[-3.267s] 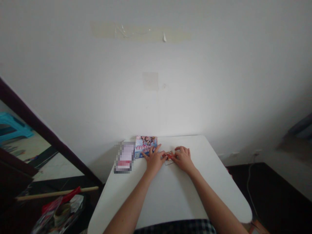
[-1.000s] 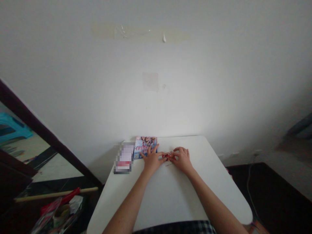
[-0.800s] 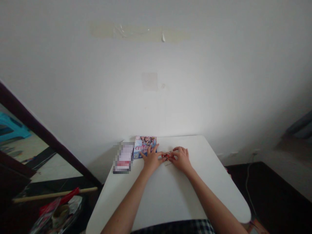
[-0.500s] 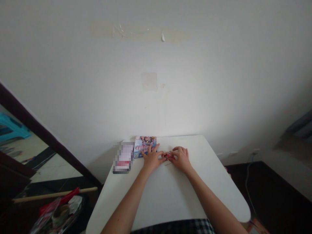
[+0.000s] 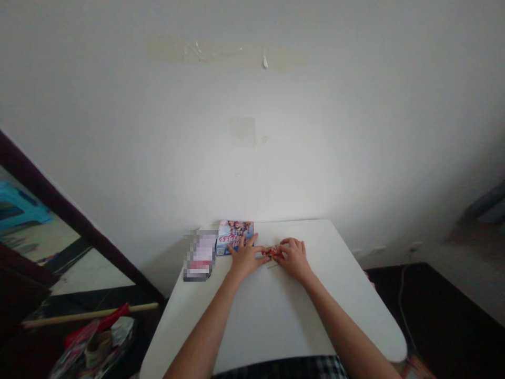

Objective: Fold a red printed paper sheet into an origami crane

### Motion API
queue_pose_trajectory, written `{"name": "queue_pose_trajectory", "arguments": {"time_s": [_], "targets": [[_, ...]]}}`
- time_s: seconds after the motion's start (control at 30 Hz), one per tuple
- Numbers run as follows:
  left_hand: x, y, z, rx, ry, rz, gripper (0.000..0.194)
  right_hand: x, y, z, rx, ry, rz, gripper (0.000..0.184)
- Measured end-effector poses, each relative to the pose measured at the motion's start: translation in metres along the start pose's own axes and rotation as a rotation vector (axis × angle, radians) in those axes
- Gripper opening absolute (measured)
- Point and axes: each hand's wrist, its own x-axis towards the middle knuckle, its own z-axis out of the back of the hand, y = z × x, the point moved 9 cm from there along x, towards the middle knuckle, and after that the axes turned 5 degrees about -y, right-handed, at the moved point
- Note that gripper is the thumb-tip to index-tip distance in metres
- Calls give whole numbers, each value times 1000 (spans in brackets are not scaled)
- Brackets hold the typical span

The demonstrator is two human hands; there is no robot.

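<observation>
My left hand (image 5: 243, 261) pinches the left side of a small red-orange piece (image 5: 271, 252) between thumb and index finger. Its other fingers fan out over the lower edge of a blue and pink printed box or booklet (image 5: 236, 229). From the other side, my right hand (image 5: 295, 260) closes thumb and fingertips on the same piece. What the piece is cannot be made out, as fingers cover much of it. Just below it on the white table (image 5: 272, 310) shows the edge of a thin, pale, flat item (image 5: 273, 266).
A blurred-out, phone-like rectangle (image 5: 201, 255) lies at the table's left edge. Behind the table rises a white wall (image 5: 315, 131) with tape marks. On the floor at left are a wooden stick (image 5: 138, 309) and a bag of odds and ends (image 5: 98, 347). A cable (image 5: 401, 295) hangs at right.
Both hands stay in nearly the same place. The red-orange piece has shifted slightly and looks more bunched between the fingertips than at first; less of the pale flat item shows.
</observation>
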Motion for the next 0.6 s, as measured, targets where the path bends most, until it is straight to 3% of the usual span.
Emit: {"name": "queue_pose_trajectory", "arguments": {"time_s": [0.6], "targets": [[-4, -3, 3, 30, -10, 21, 36, 1, 2, 5, -23, -28, 10, 20]]}}
